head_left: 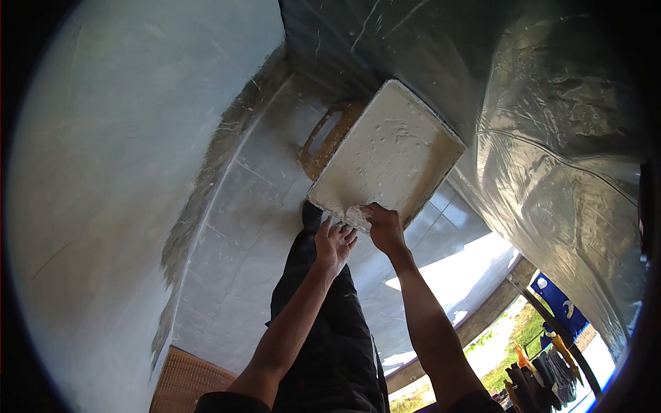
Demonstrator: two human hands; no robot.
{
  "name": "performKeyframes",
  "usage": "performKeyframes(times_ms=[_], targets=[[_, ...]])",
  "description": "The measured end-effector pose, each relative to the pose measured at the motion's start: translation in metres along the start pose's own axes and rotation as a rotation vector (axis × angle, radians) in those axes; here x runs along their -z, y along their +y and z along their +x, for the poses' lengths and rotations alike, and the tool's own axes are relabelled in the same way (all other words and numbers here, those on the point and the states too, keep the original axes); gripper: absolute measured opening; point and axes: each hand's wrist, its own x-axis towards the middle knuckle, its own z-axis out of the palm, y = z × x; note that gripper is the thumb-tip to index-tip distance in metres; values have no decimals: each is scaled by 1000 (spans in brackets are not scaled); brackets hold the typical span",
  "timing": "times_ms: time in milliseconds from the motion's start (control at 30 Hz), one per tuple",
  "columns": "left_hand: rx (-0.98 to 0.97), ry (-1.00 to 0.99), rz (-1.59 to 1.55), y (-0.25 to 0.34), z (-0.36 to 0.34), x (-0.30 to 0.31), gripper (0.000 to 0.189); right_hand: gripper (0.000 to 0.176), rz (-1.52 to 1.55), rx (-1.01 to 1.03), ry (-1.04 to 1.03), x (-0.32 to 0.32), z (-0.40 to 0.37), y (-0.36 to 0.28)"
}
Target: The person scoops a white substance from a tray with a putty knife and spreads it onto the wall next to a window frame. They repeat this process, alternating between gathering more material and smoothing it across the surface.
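A rectangular tray [431,114] holds a layer of wet, creamy white material [385,155], its surface pitted and uneven. At the tray's near corner my right hand [387,227] is closed on a white-coated lump [357,217]; I cannot tell what lies under the coating. My left hand [334,246] is just below the same rim, palm turned up and fingers spread, holding nothing. White residue crusts the tray's edge.
A brown piece with a slot [323,141] shows behind the tray. Grey floor tiles [234,213] meet a pale wall [124,151] at left. Plastic sheeting [551,151] hangs at right. Dark-clothed legs [320,323] are below, and a woven mat [189,382] lies bottom left.
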Motion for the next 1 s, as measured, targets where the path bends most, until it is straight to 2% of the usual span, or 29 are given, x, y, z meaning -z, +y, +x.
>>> performKeyframes(times_ms=[233,300,433,500,533,567,633,700,767,800,833,900,1000], targets=[[-5,-35,-11,-1,1,3,98,29,-38,-6,-60,3,9,-6],[-15,-44,-12,0,0,0,97,35,-22,50,-108,4,14,7],[-26,11,-6,0,0,-2,98,31,-109,33,-133,19,16,9],[-54,18,24,3,-6,-3,98,32,9,-3,-110,30,14,31],[-47,80,46,4,-8,-3,98,31,175,13,-92,29,11,57],[-40,140,67,4,-9,-4,98,31,175,28,-88,36,3,54],[-73,137,85,1,-17,-1,97,30,408,-200,-64,52,-19,48],[-107,124,102,-4,-26,1,95,34,480,-216,-75,65,-43,42],[-120,74,78,-8,-41,-5,90,43,917,-275,-83,72,-65,41],[-136,80,70,-12,-53,-11,85,54,982,-232,-131,78,-74,44],[-157,57,71,-15,-62,-15,85,54,977,-200,-134,80,-84,41],[-167,-23,70,-23,-80,-18,86,62,1178,-96,-85,85,-105,34],[-224,-125,90,-33,-120,-33,90,61,1295,11,-69,93,-131,18]])
